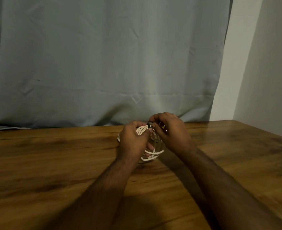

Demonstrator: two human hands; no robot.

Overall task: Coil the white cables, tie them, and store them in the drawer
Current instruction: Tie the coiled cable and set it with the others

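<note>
A coil of white cable (151, 155) stands on edge on the wooden table (54, 155), held between both hands. My left hand (133, 140) grips the coil from the left, fingers curled through its loops. My right hand (168, 130) pinches a small black tie (149, 126) wrapped round the top of the coil. Much of the coil is hidden behind the hands; only the top strands and the lower loops show.
A grey-green curtain (103, 63) hangs behind the table's far edge. A white wall (261, 63) stands at the right, next to the table's right corner. No drawer is in view.
</note>
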